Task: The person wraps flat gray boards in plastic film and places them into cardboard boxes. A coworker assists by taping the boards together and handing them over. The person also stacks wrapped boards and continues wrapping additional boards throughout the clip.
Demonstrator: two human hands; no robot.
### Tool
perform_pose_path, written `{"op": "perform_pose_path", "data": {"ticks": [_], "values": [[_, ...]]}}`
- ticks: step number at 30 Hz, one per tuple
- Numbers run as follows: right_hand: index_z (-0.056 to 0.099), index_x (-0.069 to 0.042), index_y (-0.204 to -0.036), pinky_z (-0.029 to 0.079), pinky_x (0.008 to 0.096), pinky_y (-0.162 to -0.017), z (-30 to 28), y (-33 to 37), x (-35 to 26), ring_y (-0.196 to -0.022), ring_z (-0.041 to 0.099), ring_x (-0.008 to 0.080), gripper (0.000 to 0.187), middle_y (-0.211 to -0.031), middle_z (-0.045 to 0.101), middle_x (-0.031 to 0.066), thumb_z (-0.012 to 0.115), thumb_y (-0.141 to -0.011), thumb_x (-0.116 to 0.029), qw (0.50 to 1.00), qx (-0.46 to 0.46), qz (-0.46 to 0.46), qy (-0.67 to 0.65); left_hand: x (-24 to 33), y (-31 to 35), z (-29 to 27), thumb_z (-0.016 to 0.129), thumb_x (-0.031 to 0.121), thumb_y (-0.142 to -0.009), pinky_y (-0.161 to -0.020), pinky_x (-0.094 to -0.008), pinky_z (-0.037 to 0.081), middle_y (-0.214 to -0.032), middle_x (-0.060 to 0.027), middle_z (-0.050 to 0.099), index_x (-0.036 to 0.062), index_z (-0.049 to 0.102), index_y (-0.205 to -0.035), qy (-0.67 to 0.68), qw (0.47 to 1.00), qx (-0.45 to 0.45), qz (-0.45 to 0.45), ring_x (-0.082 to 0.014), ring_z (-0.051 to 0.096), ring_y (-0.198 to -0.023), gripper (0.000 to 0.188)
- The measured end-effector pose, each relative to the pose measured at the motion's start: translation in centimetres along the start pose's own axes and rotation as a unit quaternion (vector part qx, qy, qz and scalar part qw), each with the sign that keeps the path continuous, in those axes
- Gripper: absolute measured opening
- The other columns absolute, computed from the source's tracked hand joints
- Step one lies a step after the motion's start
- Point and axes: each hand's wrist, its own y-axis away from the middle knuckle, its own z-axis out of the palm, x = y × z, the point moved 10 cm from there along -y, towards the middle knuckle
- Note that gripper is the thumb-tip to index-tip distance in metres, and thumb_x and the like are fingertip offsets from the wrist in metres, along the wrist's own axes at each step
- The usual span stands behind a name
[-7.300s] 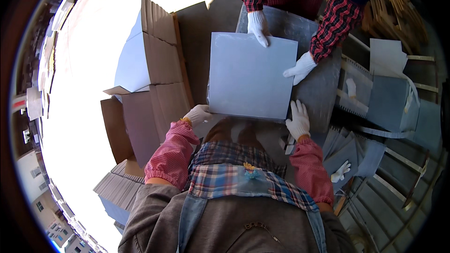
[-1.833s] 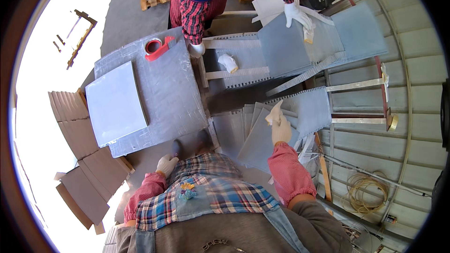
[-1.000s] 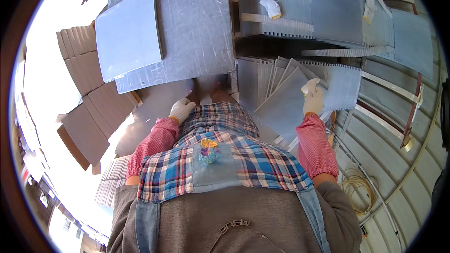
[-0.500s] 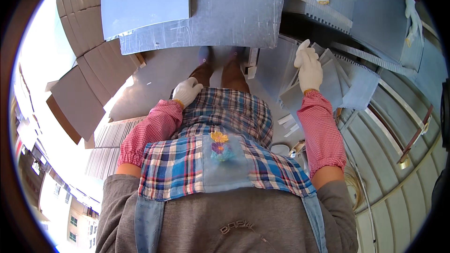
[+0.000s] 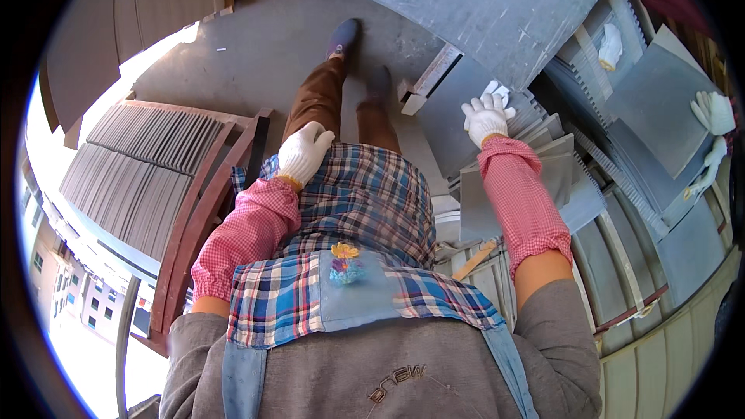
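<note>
While the right hand (image 5: 486, 118) reaches out with gloved fingers (image 5: 497, 101) spread apart, its fingertips rest on the upper edges of the grey tiles (image 5: 543, 163) stacked on edge just beside the person's legs. The left hand (image 5: 304, 153), fingers loosely curled together, holds nothing and lies against the plaid apron (image 5: 365, 202). A co-worker's gloved hand (image 5: 712, 112) touches another grey tile (image 5: 656, 105) farther right.

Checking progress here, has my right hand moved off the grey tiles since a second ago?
No. The right hand still rests on the stacked grey tiles, as before; only the camera view has tilted.
</note>
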Motion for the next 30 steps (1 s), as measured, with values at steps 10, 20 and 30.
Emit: {"op": "perform_pose_path", "data": {"ticks": [10, 20, 30], "values": [[0.054, -0.029, -0.148, 0.014, 0.0626, -0.124, 10.1, -0.4, -13.1, -0.149, 0.035, 0.0396, 0.054, -0.159, 0.048, 0.0071, 0.057, -0.095, -0.043, 0.901, -0.346, -0.26, -0.019, -8.1, 5.6, 8.4, 0.064, 0.033, -0.097, -0.084, -0.044, 0.057, -0.092, -0.0221, 0.075, 0.0031, 0.074, -0.104, 0.123, 0.987, 0.063, -0.087, -0.0391, 0.073, -0.09, 0.033], [0.051, -0.025, -0.151, 0.019, 0.0612, -0.12, 15.5, -16.2, -5.2, -0.145, 0.036, 0.0344, 0.057, -0.156, 0.047, 0.0091, 0.051, -0.1, -0.051, 0.978, -0.193, -0.013, 0.083, -10.8, 6.5, 12.0, 0.07, 0.026, -0.095, -0.07, -0.0388, 0.058, -0.079, -0.017, 0.073, 0.0053, 0.074, -0.097, 0.132, 0.979, 0.109, -0.114, -0.033, 0.073, -0.073, 0.022], [0.061, -0.016, -0.139, 0.025, 0.0568, -0.119, 17.0, -16.9, -5.3, -0.138, 0.046, 0.0327, 0.048, -0.148, 0.054, 0.0095, 0.055, -0.1, -0.043, 0.974, -0.193, -0.043, 0.113, -10.0, 7.6, 10.7, 0.073, 0.018, -0.092, -0.063, -0.0353, 0.055, -0.073, -0.0142, 0.069, 0.0054, 0.073, -0.092, 0.134, 0.969, 0.193, -0.078, -0.029, 0.07, -0.064, 0.013]]}}
